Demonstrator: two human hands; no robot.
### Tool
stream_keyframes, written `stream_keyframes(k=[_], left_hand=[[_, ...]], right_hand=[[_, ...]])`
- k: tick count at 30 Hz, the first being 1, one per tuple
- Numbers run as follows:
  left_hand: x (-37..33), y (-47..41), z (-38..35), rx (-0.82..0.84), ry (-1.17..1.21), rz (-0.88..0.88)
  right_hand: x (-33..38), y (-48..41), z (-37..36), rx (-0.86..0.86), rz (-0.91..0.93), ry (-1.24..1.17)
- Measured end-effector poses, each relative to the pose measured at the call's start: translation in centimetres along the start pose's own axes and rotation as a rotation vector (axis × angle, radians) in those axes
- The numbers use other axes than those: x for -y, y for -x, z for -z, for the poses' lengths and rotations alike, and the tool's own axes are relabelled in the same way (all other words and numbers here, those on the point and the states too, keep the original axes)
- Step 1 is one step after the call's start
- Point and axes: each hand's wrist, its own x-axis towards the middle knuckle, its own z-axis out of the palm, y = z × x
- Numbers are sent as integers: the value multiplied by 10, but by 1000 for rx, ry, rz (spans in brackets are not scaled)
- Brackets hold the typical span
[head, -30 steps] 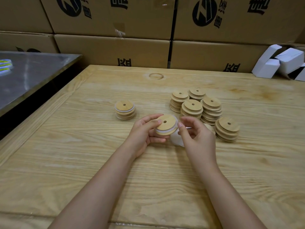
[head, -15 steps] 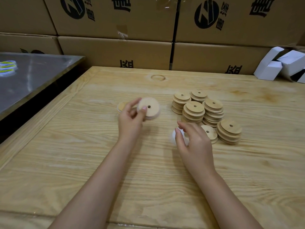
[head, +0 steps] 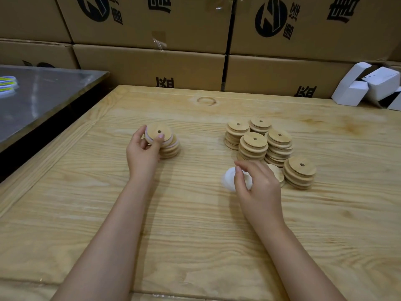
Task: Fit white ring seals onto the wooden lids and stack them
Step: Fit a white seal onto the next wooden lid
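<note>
My left hand (head: 142, 154) grips a round wooden lid (head: 159, 134) with a white ring seal on it, holding it on top of the small stack of sealed lids (head: 171, 149) at centre left. My right hand (head: 257, 184) pinches a white ring seal (head: 229, 180) just above the wooden table (head: 195, 224). One loose lid (head: 276, 173) lies partly hidden behind that hand. Several stacks of bare wooden lids (head: 260, 141) stand to the right of centre, each lid with a small hole.
Cardboard boxes (head: 152, 59) form a wall behind the table. White folded cartons (head: 366, 88) lie at the back right. A metal-topped table (head: 39, 98) stands to the left, with tape rolls (head: 6, 85) at its far edge.
My left hand carried the sealed lid from the centre over to the left stack. My right hand dropped to the table and picked up a white ring seal.
</note>
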Motion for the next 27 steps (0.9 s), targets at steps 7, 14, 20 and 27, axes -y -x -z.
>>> stream_keyframes(k=[7, 14, 20, 27], left_hand=[[11, -2, 3, -13, -284, -113], [12, 0, 3, 10, -453, -159], [-5, 24, -3, -115, -535, -436], [-6, 50, -15, 188, -680, -768]], right_hand=[[-1, -1, 2, 26, 26, -6], [-5, -1, 6, 0, 24, 10], [-37, -17, 22, -280, -185, 163], [-70, -19, 27, -129, -590, 378]])
